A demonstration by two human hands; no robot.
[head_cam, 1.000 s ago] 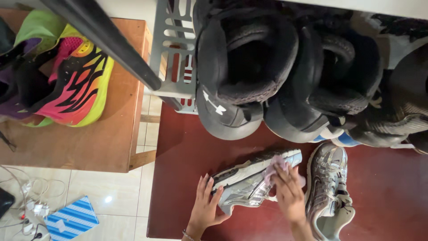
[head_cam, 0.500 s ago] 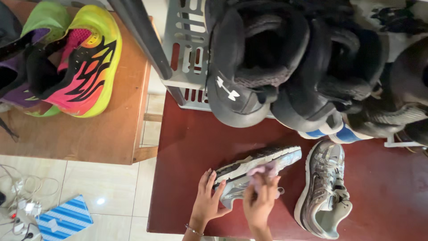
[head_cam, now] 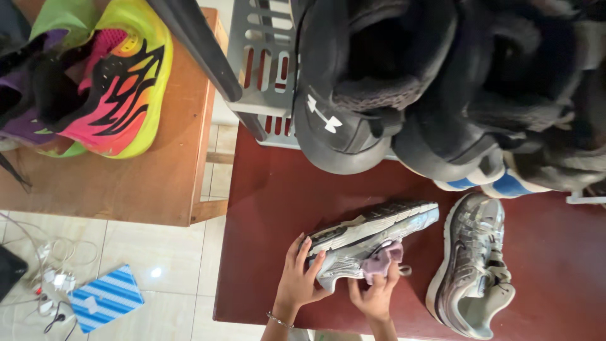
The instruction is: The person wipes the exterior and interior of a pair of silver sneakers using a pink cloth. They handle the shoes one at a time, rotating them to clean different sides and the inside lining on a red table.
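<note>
Head cam looking straight down: the left hand [head_cam: 298,278] is bracing the heel end of a silver-grey mesh running shoe [head_cam: 369,243] that's lying on its side on the dark red glossy tabletop [head_cam: 271,208], chunky white-and-black sole facing away from the person. Fingers are lying spread and flat against the heel, more pressing than gripping. The right hand [head_cam: 375,293] is pinching a small crumpled mauve cloth [head_cam: 382,257] between its fingertips, pushing it against the shiny side panel around the shoe's middle.

Just to the right, the matching silver shoe [head_cam: 470,268] is sitting sole-down, tongue flopped open, laces loose, not touching the first one.

Further back on the same table a grey slotted plastic rack [head_cam: 262,69] is holding a pile of fuzzy-lined black sneakers [head_cam: 372,82], rounded and bulky, a couple with blue-and-white soles poking out underneath.

Off to the left, a plain brown wooden table [head_cam: 158,183] is carrying a neon yellow, pink and black flame-pattern high-top [head_cam: 117,88]. Down on the pale glossy floor tiles there's a blue striped flat box [head_cam: 104,297] and some tangled white cables [head_cam: 47,278]
</note>
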